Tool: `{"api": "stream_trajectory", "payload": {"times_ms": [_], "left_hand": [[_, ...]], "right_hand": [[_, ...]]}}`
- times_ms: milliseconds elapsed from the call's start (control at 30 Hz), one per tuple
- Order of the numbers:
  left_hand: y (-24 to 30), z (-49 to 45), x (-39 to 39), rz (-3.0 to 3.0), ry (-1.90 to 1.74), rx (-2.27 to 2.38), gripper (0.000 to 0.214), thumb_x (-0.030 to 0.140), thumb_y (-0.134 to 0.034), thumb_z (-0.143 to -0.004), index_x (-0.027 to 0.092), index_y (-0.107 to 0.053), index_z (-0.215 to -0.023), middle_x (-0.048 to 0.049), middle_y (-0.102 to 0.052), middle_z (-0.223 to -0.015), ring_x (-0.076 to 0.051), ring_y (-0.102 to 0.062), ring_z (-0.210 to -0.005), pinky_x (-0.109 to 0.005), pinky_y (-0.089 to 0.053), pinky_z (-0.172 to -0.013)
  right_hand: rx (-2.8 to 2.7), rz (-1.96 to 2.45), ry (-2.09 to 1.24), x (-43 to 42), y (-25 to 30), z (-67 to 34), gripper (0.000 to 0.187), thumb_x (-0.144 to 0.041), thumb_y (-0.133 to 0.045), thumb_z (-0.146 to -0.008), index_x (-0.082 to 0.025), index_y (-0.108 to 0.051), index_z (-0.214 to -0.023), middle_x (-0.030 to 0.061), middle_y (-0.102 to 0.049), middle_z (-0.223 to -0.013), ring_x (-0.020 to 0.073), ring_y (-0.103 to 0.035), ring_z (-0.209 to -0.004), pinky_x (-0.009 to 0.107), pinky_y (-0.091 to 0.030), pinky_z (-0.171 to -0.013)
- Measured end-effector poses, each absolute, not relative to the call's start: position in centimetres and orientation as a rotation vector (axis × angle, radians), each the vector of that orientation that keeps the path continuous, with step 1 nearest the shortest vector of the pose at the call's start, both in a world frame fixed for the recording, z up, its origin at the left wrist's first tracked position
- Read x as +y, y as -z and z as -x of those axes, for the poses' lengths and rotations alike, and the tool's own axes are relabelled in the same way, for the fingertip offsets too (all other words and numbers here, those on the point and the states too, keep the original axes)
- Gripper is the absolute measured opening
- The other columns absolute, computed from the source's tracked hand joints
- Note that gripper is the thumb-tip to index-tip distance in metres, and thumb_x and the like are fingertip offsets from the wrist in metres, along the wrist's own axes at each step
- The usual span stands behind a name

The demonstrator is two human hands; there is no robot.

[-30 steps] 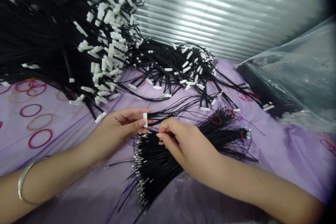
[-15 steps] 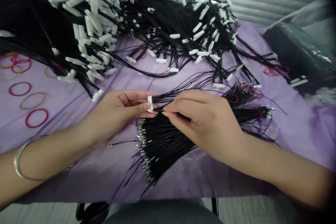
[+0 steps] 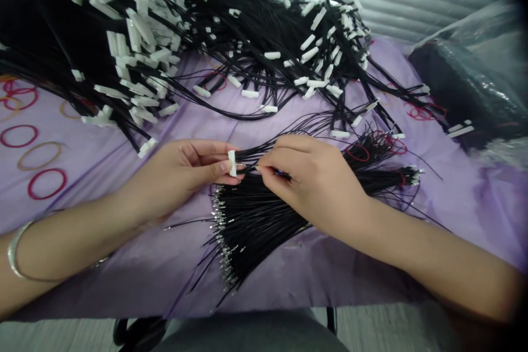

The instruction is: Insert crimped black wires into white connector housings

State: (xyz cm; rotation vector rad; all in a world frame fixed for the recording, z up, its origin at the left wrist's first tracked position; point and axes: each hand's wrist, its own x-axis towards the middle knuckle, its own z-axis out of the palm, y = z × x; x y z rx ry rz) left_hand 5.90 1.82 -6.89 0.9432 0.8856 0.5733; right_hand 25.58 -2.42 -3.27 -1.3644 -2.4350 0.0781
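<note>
My left hand [image 3: 187,170] pinches a small white plastic connector [image 3: 232,163] between thumb and fingers, with several thin black wires running out of it to the right. My right hand [image 3: 313,181] is closed in a pinch on a thin black wire [image 3: 249,167], its tip right at the connector. Below both hands lies a bundle of loose black wires with metal terminal ends [image 3: 239,231], tied at its far end with a red rubber band [image 3: 402,179].
A big heap of black wires with white connectors [image 3: 136,44] fills the back left and middle of the purple cloth [image 3: 103,176]. Loose rubber bands [image 3: 47,183] lie at the left. A clear plastic bag of black wires [image 3: 466,88] sits at the right. The table's front edge is close below.
The view has tilted down, showing the table's front edge. My right hand has come up from the loose bundle with a wire to the connector held in my left hand.
</note>
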Motion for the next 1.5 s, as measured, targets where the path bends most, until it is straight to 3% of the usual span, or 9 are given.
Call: {"api": "stream_trajectory", "payload": {"times_ms": [100, 233, 333, 600, 833, 1067, 1267, 1500], "left_hand": [[7.0, -5.9, 1.9, -0.942, -0.571, 0.874, 0.025, 0.019, -0.072, -0.077, 0.014, -0.070, -0.101, -0.0056, -0.074, -0.094, -0.012, -0.070, -0.078, -0.017, -0.055, -0.076], [7.0, -6.0, 2.0, -0.958, -0.572, 0.874, 0.024, 0.016, -0.073, -0.075, 0.015, -0.072, -0.099, -0.0058, -0.074, -0.092, -0.010, -0.069, -0.074, -0.014, -0.055, -0.071], [6.9, -6.0, 2.1, -0.968, -0.570, 0.858, 0.023, 0.012, -0.073, -0.075, 0.013, -0.072, -0.097, -0.0069, -0.074, -0.090, -0.009, -0.068, -0.073, -0.013, -0.054, -0.068], [6.6, -5.8, 2.7, -0.867, -0.509, 0.836, 0.024, 0.011, -0.073, -0.074, 0.010, -0.071, -0.098, -0.0077, -0.073, -0.087, -0.012, -0.069, -0.073, -0.016, -0.056, -0.070], [6.3, -5.6, 3.0, -0.815, -0.420, 0.828, 0.026, 0.011, -0.070, -0.077, 0.008, -0.068, -0.103, -0.0071, -0.072, -0.090, -0.011, -0.069, -0.074, -0.017, -0.057, -0.070], [6.1, -5.4, 3.8, -0.812, -0.343, 0.723, 0.020, 0.005, -0.065, -0.078, 0.006, -0.070, -0.098, -0.0081, -0.073, -0.086, -0.013, -0.069, -0.072, -0.021, -0.058, -0.069], [6.5, -5.3, 4.2, -0.788, -0.321, 0.705, 0.024, 0.006, -0.068, -0.077, 0.008, -0.070, -0.101, -0.0084, -0.074, -0.086, -0.013, -0.070, -0.071, -0.023, -0.058, -0.071], [6.4, -5.3, 4.3, -0.791, -0.263, 0.663, 0.013, 0.008, -0.065, -0.080, 0.003, -0.068, -0.092, -0.0080, -0.071, -0.082, -0.011, -0.068, -0.070, -0.020, -0.056, -0.072]], "right_hand": [[-2.457, 1.357, -0.001, -2.4, 3.3, -25.6, 0.025, -0.016, -0.048, -0.090, -0.011, -0.065, -0.072, 0.0038, -0.053, -0.066, 0.0131, -0.048, -0.065, 0.028, -0.037, -0.060], [-2.483, 1.074, 0.442, -2.5, 3.6, -25.4, 0.028, -0.011, -0.045, -0.090, -0.013, -0.061, -0.067, 0.0041, -0.051, -0.064, 0.0150, -0.042, -0.065, 0.032, -0.032, -0.059], [-2.467, 0.879, 0.600, -2.3, 3.8, -25.5, 0.027, -0.008, -0.050, -0.087, -0.015, -0.057, -0.062, 0.0032, -0.049, -0.060, 0.0159, -0.039, -0.063, 0.033, -0.030, -0.057], [-2.518, 0.761, 0.546, -2.0, 3.5, -26.2, 0.025, -0.008, -0.050, -0.087, -0.016, -0.055, -0.064, 0.0023, -0.055, -0.065, 0.0150, -0.045, -0.065, 0.034, -0.042, -0.062], [-2.489, 0.744, 0.525, -2.0, 3.4, -26.0, 0.025, -0.007, -0.055, -0.083, -0.014, -0.056, -0.060, 0.0031, -0.062, -0.064, 0.0149, -0.048, -0.060, 0.034, -0.042, -0.058], [-2.501, 0.703, 0.526, -2.0, 3.5, -26.1, 0.009, -0.008, -0.059, -0.082, -0.008, -0.065, -0.076, 0.0041, -0.066, -0.070, 0.0145, -0.053, -0.062, 0.034, -0.046, -0.061], [-2.520, 0.688, 0.550, -2.0, 3.9, -25.9, 0.009, -0.009, -0.060, -0.082, -0.006, -0.067, -0.078, 0.0042, -0.067, -0.070, 0.0145, -0.055, -0.062, 0.033, -0.047, -0.060], [-2.515, 0.583, 0.542, -1.9, 4.1, -26.7, 0.011, -0.007, -0.062, -0.081, -0.003, -0.065, -0.090, 0.0055, -0.067, -0.075, 0.0146, -0.056, -0.075, 0.033, -0.044, -0.065]]}}
